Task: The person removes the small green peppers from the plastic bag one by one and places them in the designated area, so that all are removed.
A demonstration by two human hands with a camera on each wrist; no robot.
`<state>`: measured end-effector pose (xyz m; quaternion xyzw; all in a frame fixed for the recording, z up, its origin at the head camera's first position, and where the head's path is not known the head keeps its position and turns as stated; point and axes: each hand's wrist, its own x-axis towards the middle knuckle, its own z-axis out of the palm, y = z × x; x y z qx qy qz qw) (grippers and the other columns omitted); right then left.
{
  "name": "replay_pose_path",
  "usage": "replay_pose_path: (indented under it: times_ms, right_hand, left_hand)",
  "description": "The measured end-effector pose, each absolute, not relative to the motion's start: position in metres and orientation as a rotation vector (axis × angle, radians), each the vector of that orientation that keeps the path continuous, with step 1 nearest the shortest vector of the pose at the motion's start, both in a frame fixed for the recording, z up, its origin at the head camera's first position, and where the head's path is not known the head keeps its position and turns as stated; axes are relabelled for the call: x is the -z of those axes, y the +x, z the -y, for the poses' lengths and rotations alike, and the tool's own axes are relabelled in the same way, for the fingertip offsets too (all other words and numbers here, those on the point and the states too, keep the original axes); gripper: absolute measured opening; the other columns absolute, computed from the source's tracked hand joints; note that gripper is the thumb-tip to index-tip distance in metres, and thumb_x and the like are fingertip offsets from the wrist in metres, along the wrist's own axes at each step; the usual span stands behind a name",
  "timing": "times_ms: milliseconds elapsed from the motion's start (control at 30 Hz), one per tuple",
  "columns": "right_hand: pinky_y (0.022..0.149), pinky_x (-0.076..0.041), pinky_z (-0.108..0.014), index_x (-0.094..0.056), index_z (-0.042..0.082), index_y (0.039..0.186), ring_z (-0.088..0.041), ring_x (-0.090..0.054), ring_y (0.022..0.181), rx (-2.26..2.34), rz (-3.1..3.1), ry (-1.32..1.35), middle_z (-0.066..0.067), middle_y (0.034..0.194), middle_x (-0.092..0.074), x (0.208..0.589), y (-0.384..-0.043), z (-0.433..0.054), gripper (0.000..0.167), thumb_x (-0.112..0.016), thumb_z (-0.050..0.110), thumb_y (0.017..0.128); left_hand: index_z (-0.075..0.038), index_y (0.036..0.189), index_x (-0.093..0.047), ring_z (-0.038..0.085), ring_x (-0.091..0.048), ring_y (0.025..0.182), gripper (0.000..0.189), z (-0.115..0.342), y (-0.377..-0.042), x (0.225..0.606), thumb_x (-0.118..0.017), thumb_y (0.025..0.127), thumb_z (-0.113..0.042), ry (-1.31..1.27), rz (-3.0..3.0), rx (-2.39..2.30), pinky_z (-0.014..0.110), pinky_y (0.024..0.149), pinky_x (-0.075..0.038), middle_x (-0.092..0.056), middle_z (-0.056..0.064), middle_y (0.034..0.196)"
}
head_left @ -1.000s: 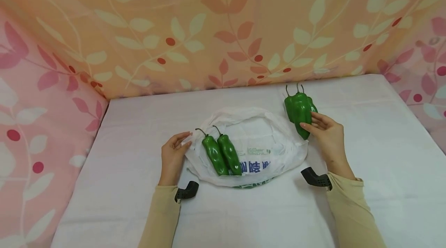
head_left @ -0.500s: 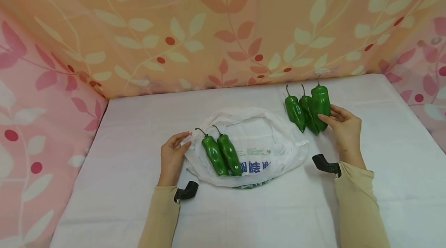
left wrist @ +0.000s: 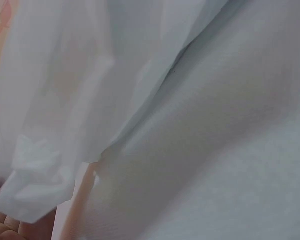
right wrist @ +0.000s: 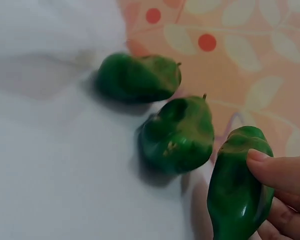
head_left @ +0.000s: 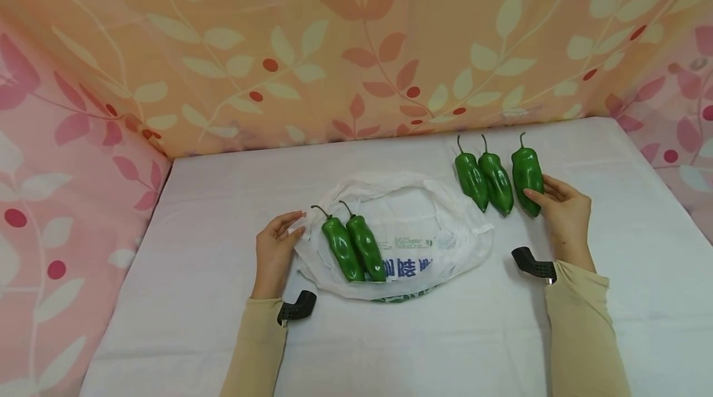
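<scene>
White cloth covered the bench (head_left: 423,347) in your head view, with floral fabric hung behind and at both sides. Your right hand (head_left: 564,211) had its thumb and fingers curled round the lower end of the rightmost pepper (head_left: 527,173), which lay on the bench at the far right. Two more peppers (head_left: 483,179) lay just beside it, to its left, touching each other. Your left hand (head_left: 276,247) pinched the left rim of the white plastic bag (head_left: 423,223), which lay spread wide near the middle of the bench. Two bagged peppers (head_left: 354,247) rested side by side on its left part, stems pointing away from you.

From your left wrist, only the bag (left wrist: 65,110) against the white cloth showed, with your fingertips (left wrist: 10,227) at the bottom corner beneath a crumpled fold.

From your right wrist, your thumb (right wrist: 282,172) pressed on the held pepper (right wrist: 237,192), fingers wrapped under it; the other two (right wrist: 177,135) sat apart from it on the cloth.
</scene>
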<state>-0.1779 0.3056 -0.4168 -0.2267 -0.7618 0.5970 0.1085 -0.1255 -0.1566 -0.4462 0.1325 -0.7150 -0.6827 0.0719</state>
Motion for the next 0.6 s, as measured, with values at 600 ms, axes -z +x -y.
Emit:
replay_pose_path:
  times_ms: [600]
  right_hand:
    - [0.069, -0.038, -0.007, -0.049, -0.001, 0.135, 0.011, -0.052, 0.086, -1.685, 2.503, -0.538, 0.032, 0.083, -0.058, 0.428, -0.172, -0.324, 0.061, -0.071, 0.026, 0.085]
  left_hand:
    - [-0.001, 0.113, -0.064, 0.015, -0.059, 0.109, 0.029, 0.156, -0.124, 0.443, -0.064, 0.085, 0.007, 0.398, 2.148, 2.063, 0.02, 0.087, -0.049, -0.065, 0.012, 0.115]
